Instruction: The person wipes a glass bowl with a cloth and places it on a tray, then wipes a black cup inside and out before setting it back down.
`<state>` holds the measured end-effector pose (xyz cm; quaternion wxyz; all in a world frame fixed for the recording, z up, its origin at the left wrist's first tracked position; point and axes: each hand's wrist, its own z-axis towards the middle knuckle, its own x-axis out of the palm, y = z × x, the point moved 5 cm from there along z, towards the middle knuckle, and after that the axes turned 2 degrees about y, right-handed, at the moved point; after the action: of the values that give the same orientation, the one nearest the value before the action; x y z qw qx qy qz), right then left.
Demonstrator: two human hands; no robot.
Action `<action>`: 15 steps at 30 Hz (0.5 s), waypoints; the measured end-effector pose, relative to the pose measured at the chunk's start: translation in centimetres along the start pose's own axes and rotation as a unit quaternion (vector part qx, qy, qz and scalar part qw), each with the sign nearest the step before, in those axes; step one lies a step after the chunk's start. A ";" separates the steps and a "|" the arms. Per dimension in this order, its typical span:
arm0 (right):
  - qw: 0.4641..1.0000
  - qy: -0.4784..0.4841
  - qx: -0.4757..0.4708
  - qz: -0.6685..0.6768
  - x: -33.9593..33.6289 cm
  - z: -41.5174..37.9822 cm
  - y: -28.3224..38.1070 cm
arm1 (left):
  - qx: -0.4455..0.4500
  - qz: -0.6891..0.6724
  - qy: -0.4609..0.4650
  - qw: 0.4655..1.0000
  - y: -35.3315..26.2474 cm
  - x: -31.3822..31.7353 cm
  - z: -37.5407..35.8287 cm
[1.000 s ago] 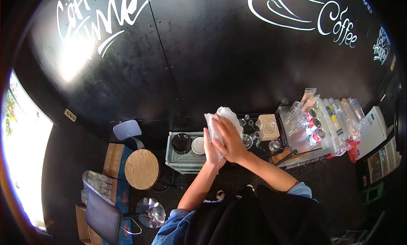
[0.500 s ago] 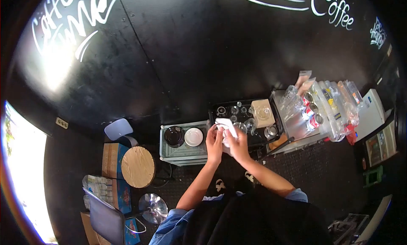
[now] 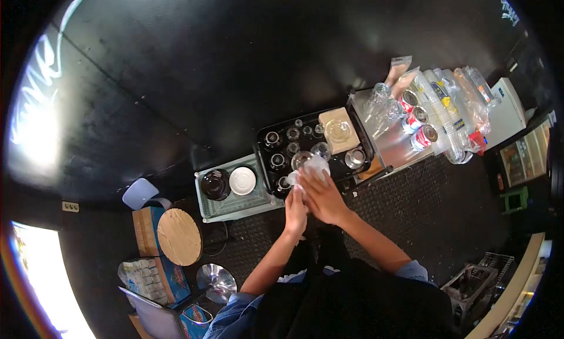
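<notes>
My left hand [image 3: 295, 214] and my right hand [image 3: 322, 197] meet in front of my body around a crumpled white cloth [image 3: 318, 164]. The left thumb points up against its lower edge. My right fingers lie over its front, pressed together. Whether anything is wrapped inside cannot be seen. Just beyond the hands is a black tray [image 3: 268, 185] with several glasses and cups, among them a white-rimmed cup [image 3: 277, 160]. A clear glass [image 3: 301, 159] stands right behind the cloth. Towards the tray's right end are a beige box [image 3: 347, 140] and a metal pitcher [image 3: 355, 158].
Left of the tray, dark plates [image 3: 215, 185] and white saucers [image 3: 242, 181] sit on a plastic rack [image 3: 258, 205]. On the right, a metal counter [image 3: 385, 149] carries cans [image 3: 424, 137] and sleeves of plastic cups [image 3: 449, 113]. A round wooden stool [image 3: 179, 237] stands at lower left.
The view has swung, so the tray now shows more fully. The cloth has changed shape and sits lower, and my right hand has turned to lie across it with its back towards me.
</notes>
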<state>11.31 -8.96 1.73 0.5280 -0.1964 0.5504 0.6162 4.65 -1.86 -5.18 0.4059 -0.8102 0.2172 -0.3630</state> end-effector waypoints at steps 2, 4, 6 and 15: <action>0.999 0.033 -0.010 -0.008 0.3 -1.5 -0.9 | -0.033 -0.031 -0.024 0.999 0.0 0.7 1.0; 0.999 0.016 -0.037 0.016 0.2 -3.0 -2.6 | -0.042 -0.063 0.014 0.997 1.3 1.1 2.7; 0.998 0.012 -0.067 0.002 -0.5 -4.3 -4.9 | -0.074 -0.053 0.049 0.995 1.9 2.0 3.5; 0.987 -0.069 -0.003 0.143 -4.6 -5.7 -13.0 | -0.064 0.149 0.061 0.985 3.3 6.5 10.7</action>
<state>22.37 -18.09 -2.44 0.4705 -0.0742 0.5335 0.6989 16.81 -2.62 -9.49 0.3888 -0.7695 0.3822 -0.3325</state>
